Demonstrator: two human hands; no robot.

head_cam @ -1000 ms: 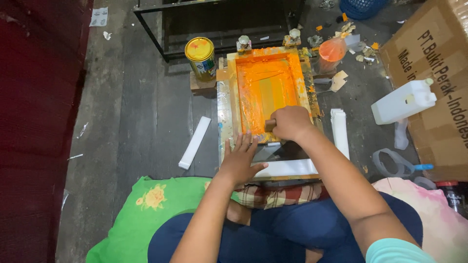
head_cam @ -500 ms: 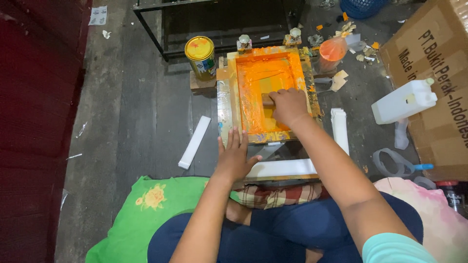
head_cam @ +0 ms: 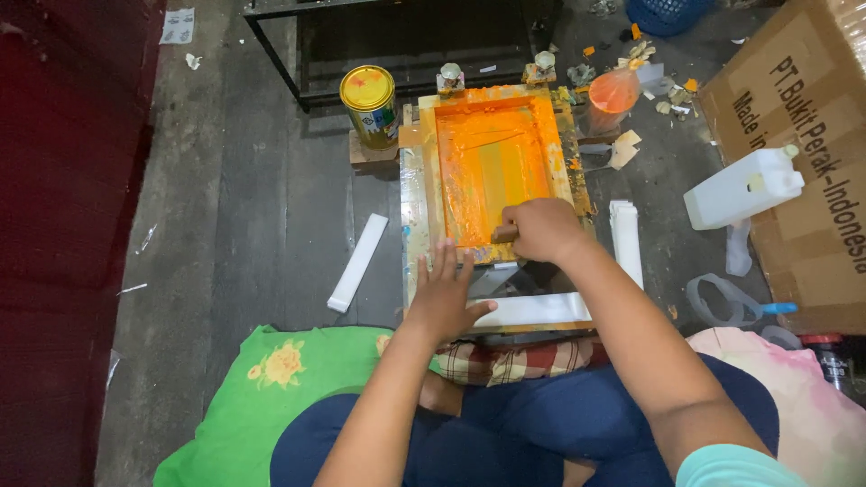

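A wooden squeegee handle (head_cam: pixel 505 233) is gripped in the closed right hand (head_cam: pixel 541 230) at the six o'clock end of the orange-inked rectangular wooden screen frame (head_cam: pixel 492 167). The left hand (head_cam: pixel 444 293) is pressed flat, fingers spread, on the frame's seven o'clock corner. A yellow-lidded tin can (head_cam: pixel 368 104) stands at ten o'clock.

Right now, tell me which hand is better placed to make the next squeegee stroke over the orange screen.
Right. The right hand grips the squeegee at the screen's near edge; the left hand lies flat on the frame's near-left corner.

Yellow-lidded tin (head_cam: pixel 368 102) left; white jerrycan (head_cam: pixel 742 187) beside cardboard box (head_cam: pixel 803 162) right; green cloth (head_cam: pixel 271 388) on floor.
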